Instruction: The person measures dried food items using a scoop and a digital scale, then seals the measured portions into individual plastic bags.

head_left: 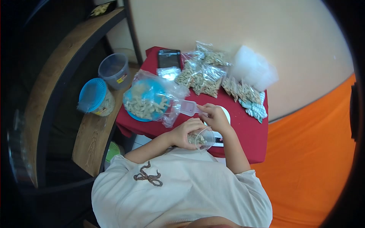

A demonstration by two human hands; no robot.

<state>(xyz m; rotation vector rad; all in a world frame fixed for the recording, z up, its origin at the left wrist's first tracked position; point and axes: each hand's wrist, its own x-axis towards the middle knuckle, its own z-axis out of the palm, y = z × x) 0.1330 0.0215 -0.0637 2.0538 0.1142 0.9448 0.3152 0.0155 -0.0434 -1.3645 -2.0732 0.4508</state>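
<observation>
Small clear plastic bag (201, 140) partly filled with beige snack pieces sits gripped in the left hand (185, 131), at the near edge of the red-clothed bench (249, 133). The right hand (215, 117) pinches a clear plastic scoop (188, 107), just above it, beside a large open bag of the snacks (148, 100).

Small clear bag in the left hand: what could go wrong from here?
1. The left hand holds the small bag above the scale. If the bag sags or tips, snack pieces could spill onto the scale or the red cloth.
2. The right hand appears to hold the clear scoop by one end, close to the big open bag. A bump there might scatter its contents.
</observation>
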